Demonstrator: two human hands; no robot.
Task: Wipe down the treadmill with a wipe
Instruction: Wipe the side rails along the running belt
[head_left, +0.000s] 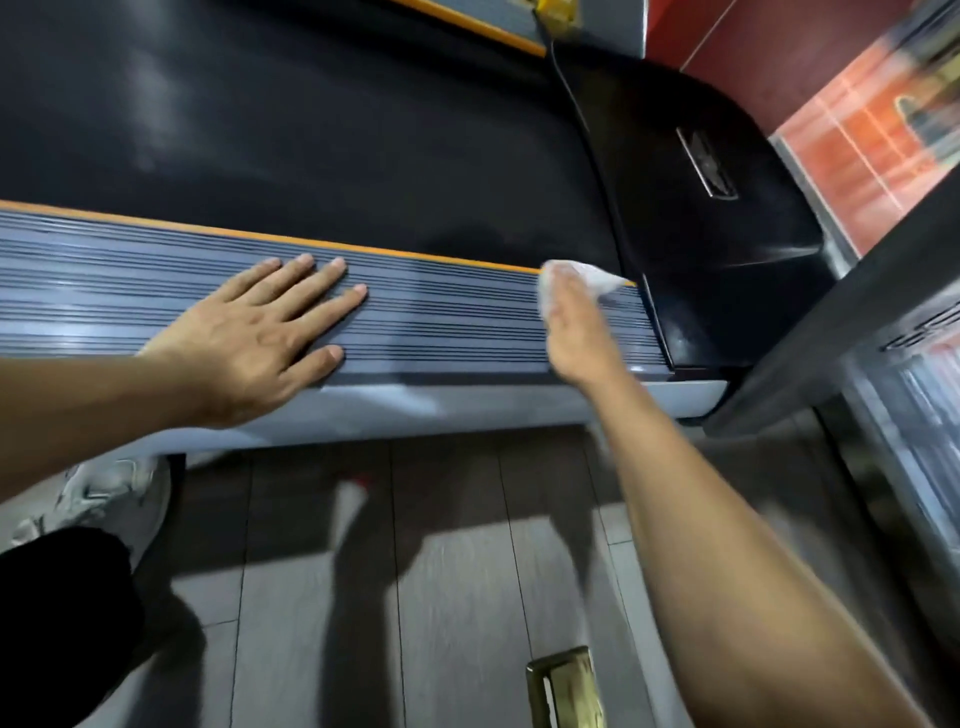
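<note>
One thin white wipe (571, 283) is under our right hand (574, 332) on the treadmill's ribbed grey side rail (457, 322).

We press the wipe against the rail's far end, at about three o'clock from the left hand (254, 332), just short of the glossy black motor cover (717, 208); how the fingers grip it we cannot tell. Our left hand lies flat, fingers spread, holding nothing, probably bracing us. Beyond, at twelve o'clock, runs the black belt (311, 130).
</note>
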